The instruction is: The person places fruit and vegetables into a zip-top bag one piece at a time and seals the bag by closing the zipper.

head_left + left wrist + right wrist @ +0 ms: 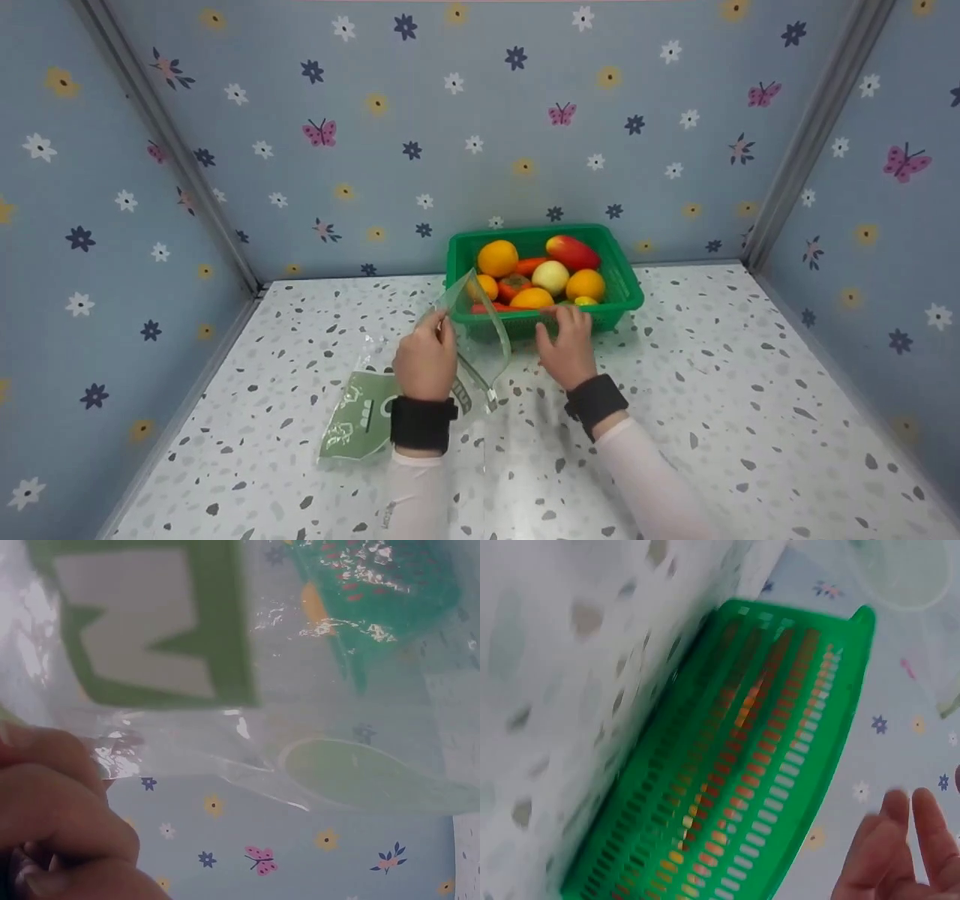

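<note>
In the head view my left hand [425, 364] pinches the edge of a clear zip bag [358, 426] printed with green. The bag's mouth stands partly spread, and its zip edge overlaps the front left of a green basket [627, 281]. Close up in the left wrist view, the bag [251, 731] spreads beside my curled fingers [64, 817]. My right hand [568, 349] is over the basket's front rim with fingers reaching forward, thumb apart. From the right wrist, those fingers [881, 855] show nothing held, beside the slotted basket wall [810, 757].
The basket holds oranges [498, 259], a red-yellow mango [573, 253], a pale round fruit [550, 277], a persimmon [514, 288] and carrot-like orange-red pieces [531, 265]. It stands on a speckled table [720, 420] against a flower-patterned back wall [487, 112]; side walls flank the table.
</note>
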### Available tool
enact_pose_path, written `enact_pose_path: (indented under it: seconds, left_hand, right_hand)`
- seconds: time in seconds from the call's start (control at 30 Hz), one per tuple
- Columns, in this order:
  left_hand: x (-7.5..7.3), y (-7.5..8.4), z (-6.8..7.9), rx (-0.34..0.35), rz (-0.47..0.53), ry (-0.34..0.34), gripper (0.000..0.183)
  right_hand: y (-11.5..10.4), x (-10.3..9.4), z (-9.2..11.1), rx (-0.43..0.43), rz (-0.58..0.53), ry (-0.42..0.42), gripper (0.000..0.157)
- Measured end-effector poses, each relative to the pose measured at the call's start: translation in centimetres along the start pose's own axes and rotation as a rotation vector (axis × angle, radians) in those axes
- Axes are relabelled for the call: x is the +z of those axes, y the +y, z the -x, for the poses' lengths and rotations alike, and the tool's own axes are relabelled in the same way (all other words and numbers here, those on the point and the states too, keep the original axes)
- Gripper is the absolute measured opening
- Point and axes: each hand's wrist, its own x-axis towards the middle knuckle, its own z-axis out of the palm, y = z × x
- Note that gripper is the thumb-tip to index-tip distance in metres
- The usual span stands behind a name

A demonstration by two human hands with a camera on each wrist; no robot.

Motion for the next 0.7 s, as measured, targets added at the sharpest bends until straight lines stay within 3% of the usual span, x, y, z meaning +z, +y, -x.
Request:
enact_pose_path:
  seconds: [0.1,0.2,0.33,0.7]
  left_hand:
    - [0.0,-0.1,0.0,-0.007,-0.005,-0.003,0.02]
    - [0.0,-0.1,-0.1,-0.007,-0.003,-0.004,0.019]
    - [0.0,-0.1,-0.1,-0.011,-0.002,-0.01,0.019]
    - [-0.1,-0.2,-0.2,-0.024,0.003,-0.014,0.019]
  right_hand:
    - [1.5,-0.3,-1.4,-0.072,0.22,0.03,0.021]
    - [2.7,-0.7,-2.4,-0.043,0.329,-0.108,0.029]
    - [3.6,-1.2,-3.0,0.015,0.334,-0.245,0.036]
    - [3.2,-1.1,-3.2,0.069,0.372,-0.234,0.036]
